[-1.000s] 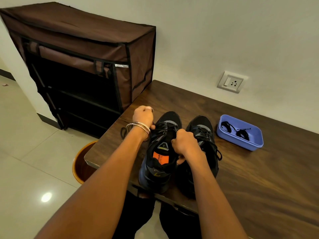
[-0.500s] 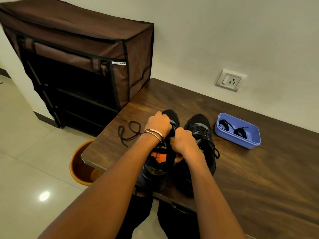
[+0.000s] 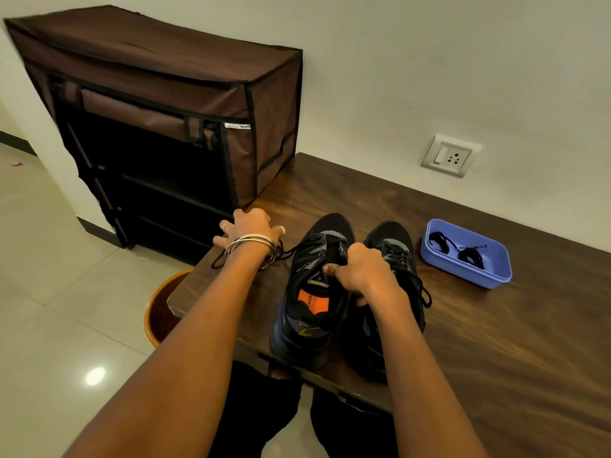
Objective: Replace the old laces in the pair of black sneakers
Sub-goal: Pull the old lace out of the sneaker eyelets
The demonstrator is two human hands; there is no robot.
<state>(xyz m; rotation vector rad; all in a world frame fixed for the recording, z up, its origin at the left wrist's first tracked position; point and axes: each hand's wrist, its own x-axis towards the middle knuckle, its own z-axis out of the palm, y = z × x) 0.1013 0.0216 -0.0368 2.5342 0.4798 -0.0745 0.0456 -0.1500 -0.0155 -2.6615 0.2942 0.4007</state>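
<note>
Two black sneakers stand side by side at the front edge of a wooden table [image 3: 512,342]. The left sneaker [image 3: 307,315] shows an orange insole label and its lace is partly pulled out. My right hand [image 3: 363,272] grips this sneaker's tongue and collar. My left hand [image 3: 248,229], with bangles on the wrist, is out to the sneaker's left over the table and pulls the old black lace [image 3: 216,262], which runs from the eyelets to under the hand. The right sneaker [image 3: 393,239] is still laced. A blue tray [image 3: 463,271] holds bundled black laces [image 3: 471,254].
A brown fabric shoe rack [image 3: 165,127] stands against the wall, left of the table. An orange bin [image 3: 158,312] sits on the tiled floor below the table's left corner. A wall socket [image 3: 449,157] is behind the table. My legs are under the front edge.
My left hand went from the sneaker's eyelets out to the left, drawing more lace from the shoe. My right hand kept its grip on the sneaker.
</note>
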